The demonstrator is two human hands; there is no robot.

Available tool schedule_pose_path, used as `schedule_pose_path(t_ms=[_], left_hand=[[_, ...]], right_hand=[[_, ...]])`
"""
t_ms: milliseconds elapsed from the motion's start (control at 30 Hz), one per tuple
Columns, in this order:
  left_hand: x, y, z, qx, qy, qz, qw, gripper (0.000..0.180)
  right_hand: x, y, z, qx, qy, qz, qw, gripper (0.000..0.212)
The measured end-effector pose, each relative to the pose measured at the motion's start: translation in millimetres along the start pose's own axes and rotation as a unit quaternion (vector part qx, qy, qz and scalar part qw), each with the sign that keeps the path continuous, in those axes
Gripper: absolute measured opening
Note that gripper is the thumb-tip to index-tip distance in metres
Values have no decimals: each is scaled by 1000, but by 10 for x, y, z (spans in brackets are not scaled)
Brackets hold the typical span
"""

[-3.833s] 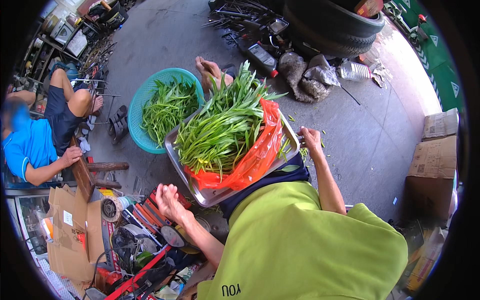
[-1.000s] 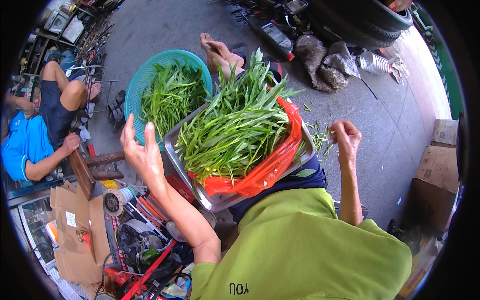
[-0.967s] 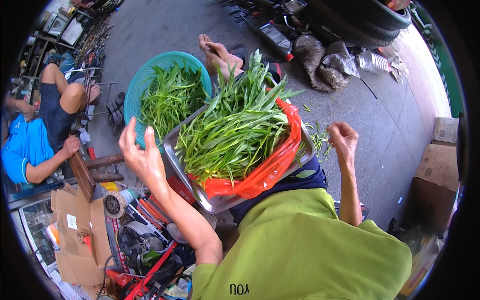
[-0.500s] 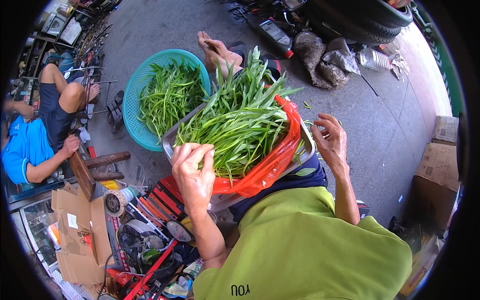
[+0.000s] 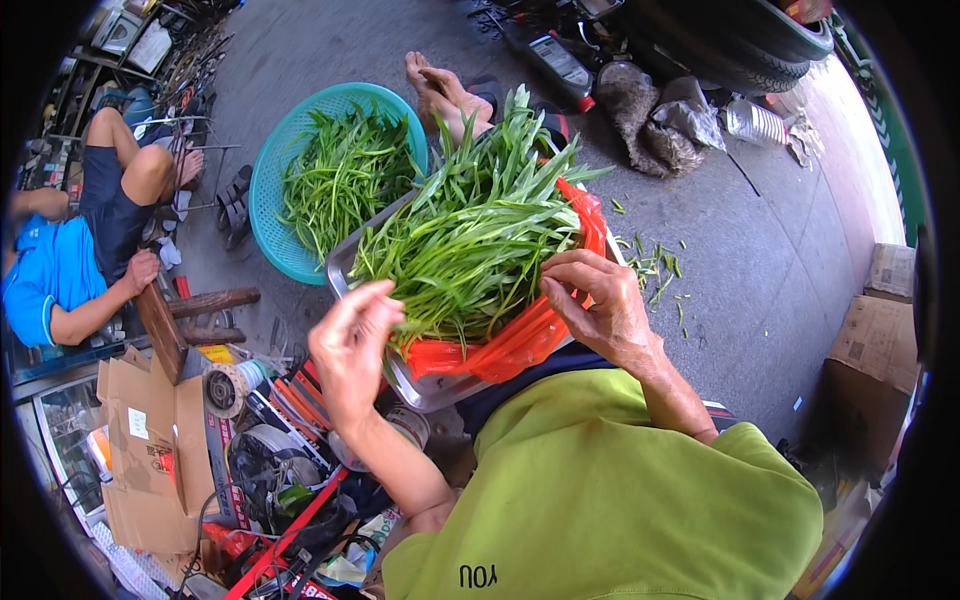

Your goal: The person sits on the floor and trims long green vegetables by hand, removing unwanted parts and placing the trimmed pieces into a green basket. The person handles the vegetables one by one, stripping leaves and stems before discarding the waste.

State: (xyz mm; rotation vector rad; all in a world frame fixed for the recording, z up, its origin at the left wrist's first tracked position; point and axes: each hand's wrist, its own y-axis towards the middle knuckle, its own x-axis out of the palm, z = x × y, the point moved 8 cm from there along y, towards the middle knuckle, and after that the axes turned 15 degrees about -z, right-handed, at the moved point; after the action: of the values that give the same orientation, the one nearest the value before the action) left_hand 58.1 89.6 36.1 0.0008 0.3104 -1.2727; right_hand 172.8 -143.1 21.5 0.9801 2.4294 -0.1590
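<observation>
The left hand (image 5: pixel 350 350) and right hand (image 5: pixel 610 310) seem to be picking over the greens (image 5: pixel 460 255) from the near side, whether fingers are pinched or apart I cannot tell, the next move calling for a light grip.

At the centre, the long-leaved vegetables (image 5: pixel 460 250) were bright green with paler stems, the thin plastic bag (image 5: pixel 530 340) orange-red and the rectangular metal tray (image 5: pixel 430 397) silver. Left of the top centre, the round plastic basket (image 5: pixel 267 205) was turquoise, patterned with small holes. The cloth shirt (image 5: pixel 610 490) at the bottom was lime green with dark lettering; the short-sleeved shirt (image 5: pixel 60 275) at far left, bright blue. Upper right, the large rubber tyre (image 5: pixel 725 50) was black.
</observation>
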Motion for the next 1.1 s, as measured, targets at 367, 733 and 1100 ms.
schedule_pose_path(t_ms=[367, 733, 1100], left_hand=[[169, 11, -216, 13, 343, 10, 939, 20], [59, -524, 378, 44, 330, 69, 940, 11], [-177, -688, 101, 121, -345, 53, 929, 22]], right_hand=[[144, -108, 134, 25, -50, -44, 997, 9], [263, -50, -3, -8, -49, -76, 996, 7], [371, -13, -77, -56, 61, -118, 990, 8]])
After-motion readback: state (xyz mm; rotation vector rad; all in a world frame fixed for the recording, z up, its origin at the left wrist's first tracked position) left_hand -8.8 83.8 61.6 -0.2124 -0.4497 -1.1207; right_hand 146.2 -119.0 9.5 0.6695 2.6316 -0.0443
